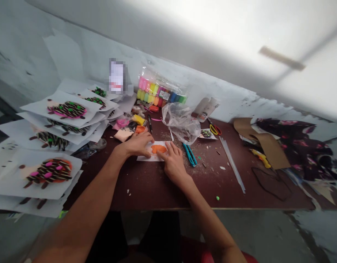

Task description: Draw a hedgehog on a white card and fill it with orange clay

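A small white paper [143,158] lies on the dark red table, with a flattened patch of orange clay [159,149] on it. My left hand [138,144] rests at the paper's left side, fingers apart, its thumb on the paper near the clay. From the right, my right hand [174,160] touches the clay's right edge with its fingers, which are spread; nothing is held. Just beyond my left hand sit lumps of orange clay [140,129], pale clay [123,134] and yellow clay [139,119].
Stacked hedgehog pictures [71,109] fill the left. A teal cutter [189,155], plastic bag [182,122], scissors [215,128] and clear glue sticks [232,164] lie to the right. A tray of coloured clay [160,91] stands by the wall; a yellow glue gun [261,158] is far right.
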A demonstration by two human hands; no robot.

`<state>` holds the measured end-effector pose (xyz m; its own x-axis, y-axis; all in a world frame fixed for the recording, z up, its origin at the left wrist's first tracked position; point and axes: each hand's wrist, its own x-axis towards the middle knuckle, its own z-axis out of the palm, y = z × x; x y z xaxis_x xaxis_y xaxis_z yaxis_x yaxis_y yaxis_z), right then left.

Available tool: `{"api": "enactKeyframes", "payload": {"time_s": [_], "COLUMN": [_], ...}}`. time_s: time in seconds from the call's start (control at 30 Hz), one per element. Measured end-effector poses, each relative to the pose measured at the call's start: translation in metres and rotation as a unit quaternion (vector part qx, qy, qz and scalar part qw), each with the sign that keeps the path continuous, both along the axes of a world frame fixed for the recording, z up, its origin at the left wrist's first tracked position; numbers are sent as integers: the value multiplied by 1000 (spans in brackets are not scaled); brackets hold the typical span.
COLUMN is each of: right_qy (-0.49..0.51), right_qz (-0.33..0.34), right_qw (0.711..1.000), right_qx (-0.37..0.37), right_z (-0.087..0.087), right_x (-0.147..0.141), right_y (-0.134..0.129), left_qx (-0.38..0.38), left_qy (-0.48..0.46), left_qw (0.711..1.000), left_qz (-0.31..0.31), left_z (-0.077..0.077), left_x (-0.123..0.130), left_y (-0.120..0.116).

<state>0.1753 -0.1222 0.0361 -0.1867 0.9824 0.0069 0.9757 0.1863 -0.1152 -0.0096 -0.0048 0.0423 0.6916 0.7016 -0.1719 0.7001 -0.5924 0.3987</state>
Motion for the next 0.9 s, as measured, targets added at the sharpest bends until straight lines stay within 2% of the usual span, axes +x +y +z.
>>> {"api": "enactKeyframes", "payload": {"time_s": [0.1, 0.23, 0.37, 0.5, 0.57, 0.67, 0.77, 0.9], "right_qy": [26, 50, 32, 30, 31, 20, -10, -70], "right_qz": [-8, -27, -27, -14, -18, -41, -51, -52], "right_qw": [1000, 997, 998, 999, 999, 999, 999, 996], "right_qx": [11, 52, 35, 25, 29, 20, -11, -30], "right_z": [5, 19, 35, 35, 30, 23, 21, 21], "right_x": [1, 5, 2, -4, -4, 0, 1, -4], "right_y": [5, 17, 29, 31, 30, 29, 31, 38], "left_qx": [-15, -48, -72, -85, -70, -20, 40, 101], "left_qy": [-43, -90, -94, -111, -147, -184, -152, -106], "left_qw": [999, 995, 993, 990, 987, 981, 978, 978], "left_qz": [-15, -9, -22, -27, -9, 61, 134, 148], "left_z": [-1, 1, 6, 8, 7, 3, -5, -15], "left_x": [-3, -9, -15, -17, -16, -15, -14, -12], "left_y": [3, 7, 5, 5, 7, 12, 17, 20]}}
